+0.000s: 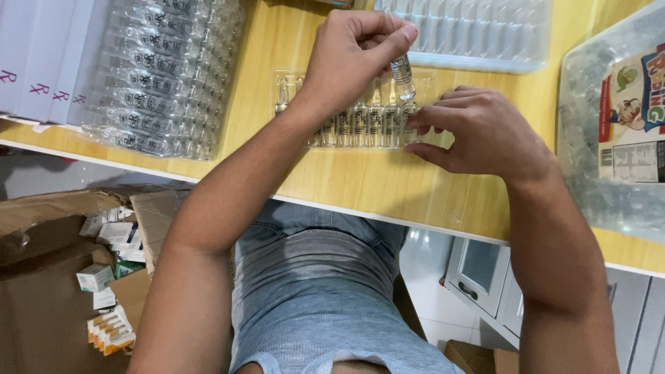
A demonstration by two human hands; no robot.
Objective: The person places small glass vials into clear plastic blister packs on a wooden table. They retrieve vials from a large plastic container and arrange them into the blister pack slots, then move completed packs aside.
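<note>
My left hand (350, 55) is shut on a small clear glass ampoule (402, 77), held upright by its top just above the right end of a clear plastic blister tray (291, 86). Several ampoules with dark print (360, 125) stand side by side in the tray's slots; the slots at its left end look mostly bare. My right hand (481, 131) rests on the yellow wooden table (360, 183), its fingertips touching the tray's right end and the last ampoules there.
A stack of filled blister trays (159, 76) lies at the left beside white cartons (38, 55). An empty clear tray (478, 31) sits at the back. A clear plastic tub (589, 159) with a colourful label stands at the right. Below the table edge is an open cardboard box (41, 305) with small packets.
</note>
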